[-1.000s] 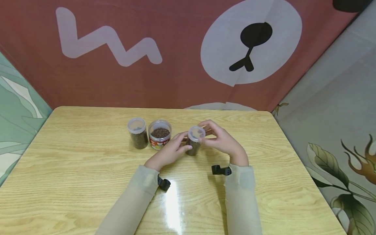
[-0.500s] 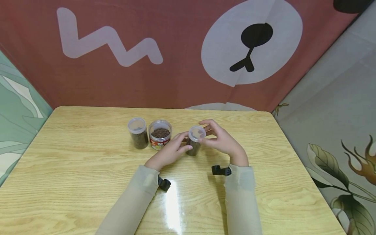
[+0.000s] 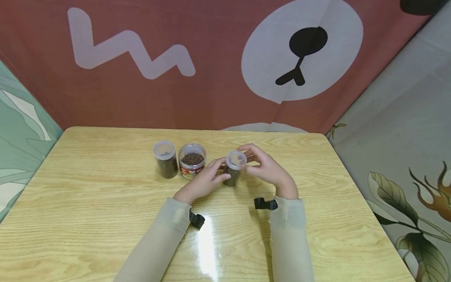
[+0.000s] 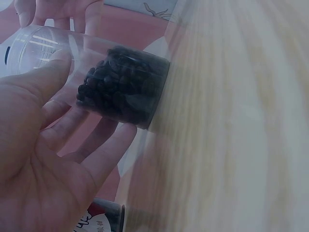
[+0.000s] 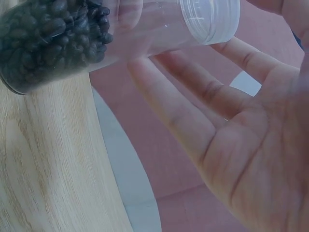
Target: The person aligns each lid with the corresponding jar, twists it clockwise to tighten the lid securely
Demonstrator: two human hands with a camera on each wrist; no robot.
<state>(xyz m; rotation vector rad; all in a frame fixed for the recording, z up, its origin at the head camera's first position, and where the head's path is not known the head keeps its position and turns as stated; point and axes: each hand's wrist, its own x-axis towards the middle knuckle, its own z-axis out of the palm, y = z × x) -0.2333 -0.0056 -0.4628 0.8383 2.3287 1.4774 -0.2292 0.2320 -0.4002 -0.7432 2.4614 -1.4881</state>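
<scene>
A clear plastic jar (image 3: 232,176) with a translucent lid (image 3: 236,158) stands upright on the table, part-filled with dark bean-like pieces (image 4: 123,84). My left hand (image 3: 202,182) grips its side; the left wrist view shows the thumb (image 4: 46,77) on the near wall and other fingers round the back. From the right, my right hand (image 3: 266,168) holds the upper part, thumb beside the lid and fingers behind. Those fingers (image 5: 169,96) reach the jar wall in the right wrist view, where the thumb is cut off by the frame's top edge.
Left of the hands, a wider jar (image 3: 192,161) with a red patterned label has an open top and brown pieces inside. Beside it stands a lidded jar (image 3: 165,160) of dark pieces. The wooden table (image 3: 88,203) ends at a red cloth (image 3: 211,102) behind.
The right thumb and fingertips have shifted slightly at the lid's edge. The left hand and all the jars stay in place.
</scene>
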